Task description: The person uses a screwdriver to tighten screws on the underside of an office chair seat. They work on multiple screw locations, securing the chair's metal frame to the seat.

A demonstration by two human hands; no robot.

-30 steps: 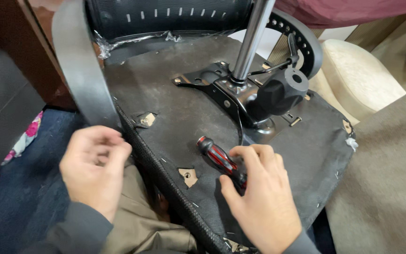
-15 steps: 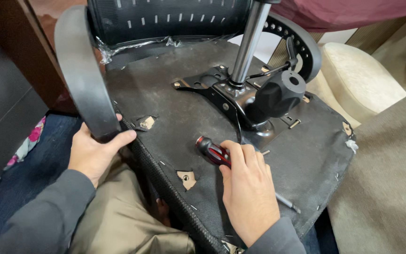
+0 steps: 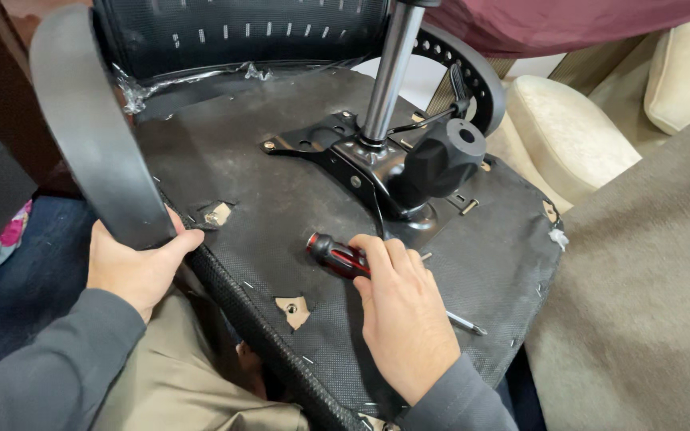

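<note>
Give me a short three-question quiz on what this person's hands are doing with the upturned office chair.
1. True or false: the right hand rests on a red-and-black screwdriver lying on the underside of the chair seat.
2. What does the left hand hold? A) the black knob B) the armrest C) the metal column
3. Fill in: the screwdriver's metal tip pokes out to the ____ of the right hand in the picture.

Key: 1 true; 2 B, the grey armrest; 3 right.
</note>
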